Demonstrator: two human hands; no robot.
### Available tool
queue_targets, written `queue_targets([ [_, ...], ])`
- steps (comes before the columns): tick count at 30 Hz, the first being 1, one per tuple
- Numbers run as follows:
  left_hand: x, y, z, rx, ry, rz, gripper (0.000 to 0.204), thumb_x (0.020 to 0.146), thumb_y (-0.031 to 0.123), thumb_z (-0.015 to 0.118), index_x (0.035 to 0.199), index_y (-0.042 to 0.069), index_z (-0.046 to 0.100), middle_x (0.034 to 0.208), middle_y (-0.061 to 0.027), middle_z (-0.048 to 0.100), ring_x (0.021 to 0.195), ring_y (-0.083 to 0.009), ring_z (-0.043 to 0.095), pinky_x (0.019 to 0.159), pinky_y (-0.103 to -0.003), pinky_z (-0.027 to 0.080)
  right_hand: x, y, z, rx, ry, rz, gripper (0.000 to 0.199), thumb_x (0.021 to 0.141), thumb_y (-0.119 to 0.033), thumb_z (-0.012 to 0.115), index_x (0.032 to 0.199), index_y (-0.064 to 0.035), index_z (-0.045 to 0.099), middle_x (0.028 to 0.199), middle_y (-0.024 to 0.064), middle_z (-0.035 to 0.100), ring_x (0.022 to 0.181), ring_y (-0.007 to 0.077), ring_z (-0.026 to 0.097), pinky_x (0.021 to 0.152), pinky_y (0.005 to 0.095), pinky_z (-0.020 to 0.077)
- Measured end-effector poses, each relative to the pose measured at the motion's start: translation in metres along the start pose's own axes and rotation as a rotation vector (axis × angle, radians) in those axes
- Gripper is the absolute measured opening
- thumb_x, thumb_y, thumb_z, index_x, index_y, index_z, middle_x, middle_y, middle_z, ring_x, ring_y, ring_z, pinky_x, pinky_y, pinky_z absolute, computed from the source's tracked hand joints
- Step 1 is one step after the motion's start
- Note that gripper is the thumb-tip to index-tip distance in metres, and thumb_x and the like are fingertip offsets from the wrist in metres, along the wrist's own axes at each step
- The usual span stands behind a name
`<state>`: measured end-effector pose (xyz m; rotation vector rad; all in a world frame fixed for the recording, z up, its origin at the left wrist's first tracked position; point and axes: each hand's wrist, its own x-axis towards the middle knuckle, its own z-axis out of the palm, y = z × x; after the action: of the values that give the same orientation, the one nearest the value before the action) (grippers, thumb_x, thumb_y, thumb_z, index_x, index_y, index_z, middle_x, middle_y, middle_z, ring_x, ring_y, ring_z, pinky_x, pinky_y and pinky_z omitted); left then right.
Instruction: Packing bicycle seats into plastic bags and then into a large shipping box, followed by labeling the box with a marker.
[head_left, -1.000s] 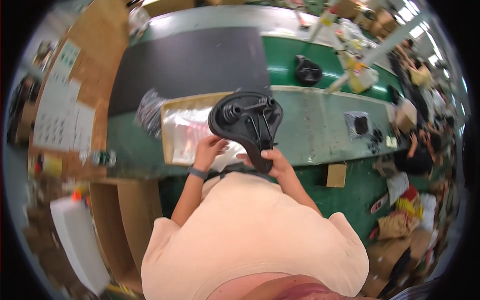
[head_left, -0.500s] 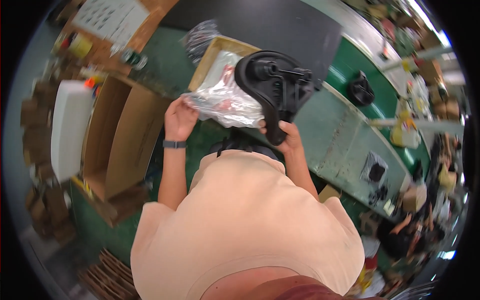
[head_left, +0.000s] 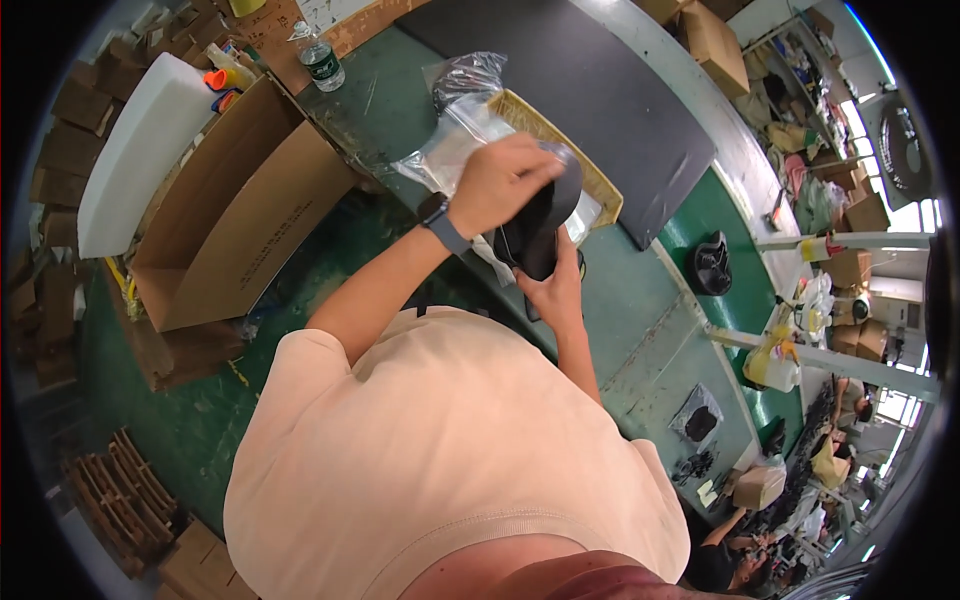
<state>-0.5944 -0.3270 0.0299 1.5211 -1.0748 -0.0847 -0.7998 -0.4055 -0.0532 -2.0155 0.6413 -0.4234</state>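
Head view
Left hand: my left hand (head_left: 497, 183) is curled over the top of the black moulded bicycle saddle (head_left: 540, 225), fingers closed on it.
Right hand: my right hand (head_left: 556, 288) grips the saddle from below.
Saddle: held up between both hands, above the green worktop (head_left: 640, 300), over the crinkled clear plastic bag (head_left: 450, 150).
Nearby: open brown cardboard box (head_left: 235, 215) to my left; clear plastic water bottle (head_left: 318, 58) beyond it.

A long green desk (head_left: 640, 300) crossed the frame diagonally, a dark mat (head_left: 600, 90) lying at its top. Open cardboard boxes (head_left: 230, 200) stood on the green floor (head_left: 180, 420) at left; daylight entered at right.
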Motion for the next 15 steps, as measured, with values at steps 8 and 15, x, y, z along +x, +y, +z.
queue_targets([
  [8, 0.008, 0.018, -0.028, 0.068, -0.154, 0.770, 0.030, 0.084, 0.013, 0.076, 0.113, 0.013, 0.077, 0.121, -0.0050, 0.071, 0.097, -0.0287, 0.072, 0.083, -0.038, 0.061, 0.050, 0.008, 0.053, 0.043, 0.166, -0.070, 0.060, 0.094, -0.021, 0.076, 0.149, -0.0074, 0.058, 0.143, 0.0160, 0.065, 0.124, 0.0347, 0.069, 0.105, 0.0419, 0.0564],
  [15, -0.005, -0.078, -0.093, 0.356, 0.149, 0.379, 0.029, 0.087, 0.010, 0.076, 0.116, 0.011, 0.074, 0.112, -0.0051, 0.072, 0.105, -0.0282, 0.070, 0.087, -0.038, 0.059, 0.084, -0.044, 0.092, 1.327, 0.296, 0.390, 0.039, 0.099, -0.001, 0.062, 0.137, -0.0036, 0.054, 0.128, 0.0162, 0.065, 0.112, 0.0324, 0.071, 0.092, 0.0655, 0.0662],
])
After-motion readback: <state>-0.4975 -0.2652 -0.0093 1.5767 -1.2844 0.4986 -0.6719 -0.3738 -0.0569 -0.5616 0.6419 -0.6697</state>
